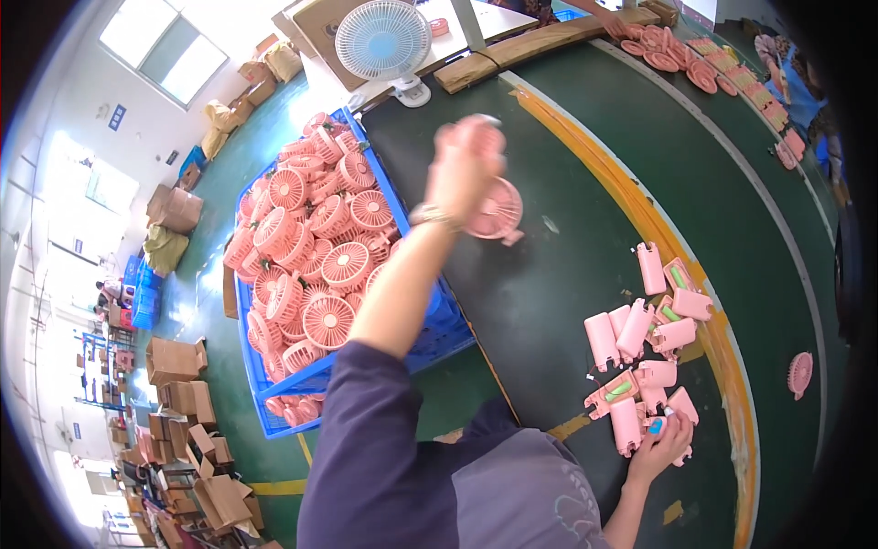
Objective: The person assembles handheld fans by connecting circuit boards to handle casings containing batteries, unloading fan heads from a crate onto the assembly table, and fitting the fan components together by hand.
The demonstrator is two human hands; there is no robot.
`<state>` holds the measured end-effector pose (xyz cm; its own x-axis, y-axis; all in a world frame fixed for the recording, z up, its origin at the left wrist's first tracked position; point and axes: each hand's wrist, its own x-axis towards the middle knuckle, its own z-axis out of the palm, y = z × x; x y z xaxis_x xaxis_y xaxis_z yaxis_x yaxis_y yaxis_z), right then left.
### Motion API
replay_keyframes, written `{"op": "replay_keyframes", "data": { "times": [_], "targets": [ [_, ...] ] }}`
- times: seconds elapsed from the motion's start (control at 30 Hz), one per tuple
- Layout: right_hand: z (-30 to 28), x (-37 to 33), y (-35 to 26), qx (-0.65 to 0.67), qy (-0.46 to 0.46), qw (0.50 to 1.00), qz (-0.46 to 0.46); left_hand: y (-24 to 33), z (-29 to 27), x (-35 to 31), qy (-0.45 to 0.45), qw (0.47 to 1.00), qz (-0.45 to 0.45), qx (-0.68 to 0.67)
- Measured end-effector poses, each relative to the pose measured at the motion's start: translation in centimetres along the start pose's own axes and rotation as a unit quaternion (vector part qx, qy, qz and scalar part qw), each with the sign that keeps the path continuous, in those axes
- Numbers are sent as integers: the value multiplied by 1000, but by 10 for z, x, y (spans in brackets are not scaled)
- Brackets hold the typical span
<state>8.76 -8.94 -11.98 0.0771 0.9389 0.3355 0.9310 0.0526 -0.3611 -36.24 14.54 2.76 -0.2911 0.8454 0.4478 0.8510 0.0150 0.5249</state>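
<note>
My left hand point(465, 169), smeared by motion, reaches over the dark worktable. Pink shows at its fingers, but I cannot make out whether it grips anything. Just beneath it lies a round pink fan head point(499, 212). My right hand point(665, 446) is at the near edge of a loose pile of pink fan handles point(633, 331), some of them open with green cells inside. Its curled fingers close on a pink handle point(682, 404) there, partly hidden by the hand. A small bright blue patch shows at one fingertip.
A blue crate point(402, 352) heaped with pink fan heads point(327, 322) stands left of the table. A white desk fan point(384, 41) is at the far end. Beyond the yellow-taped edge point(677, 242), a green belt carries a pink fan part point(800, 375). Cardboard boxes point(224, 501) line the left floor.
</note>
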Motion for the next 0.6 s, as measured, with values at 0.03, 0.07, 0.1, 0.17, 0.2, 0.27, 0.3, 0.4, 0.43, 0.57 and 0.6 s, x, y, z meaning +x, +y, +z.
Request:
{"op": "replay_keyframes", "data": {
  "times": [0.03, 0.07, 0.1, 0.17, 0.2, 0.27, 0.3, 0.4, 0.43, 0.57, 0.6],
  "targets": [
    [2, 0, 0, 2, 2, 1000, -6, -3, 32, -6, -41, 998, -35, -21],
    [6, -1, -1, 0, 5, 1000, -17, -5, 57, -14, -85, 992, -91, -12],
    [8, -1, -2, -3, 9, 1000, -25, -4, 73, -18, -152, 979, -137, 3],
    [8, -3, -3, 1, 8, 1000, -28, -6, 95, -30, -168, 983, -78, 3],
    [8, -4, -4, 7, 3, 1000, -30, -1, 96, -32, -177, 984, -29, 11],
    [5, -3, -3, 13, -2, 1000, -16, -13, 77, -11, -139, 989, 48, 7],
    [2, -3, -3, 1, -3, 1000, -3, -4, 45, 5, -128, 992, 4, 6],
    [-1, -3, -2, -5, -6, 1000, 6, -74, -43, 41, 89, 975, -97, 181],
    [-2, -2, -2, -12, -1, 1000, -3, -104, -67, 45, 116, 944, -148, 271],
    [1, 1, 1, -12, -2, 1000, -10, -241, -121, 32, -44, 912, -248, 325],
    [1, 3, -1, -11, -4, 1000, -12, -261, -119, 28, -92, 907, -226, 343]
  ]
}}
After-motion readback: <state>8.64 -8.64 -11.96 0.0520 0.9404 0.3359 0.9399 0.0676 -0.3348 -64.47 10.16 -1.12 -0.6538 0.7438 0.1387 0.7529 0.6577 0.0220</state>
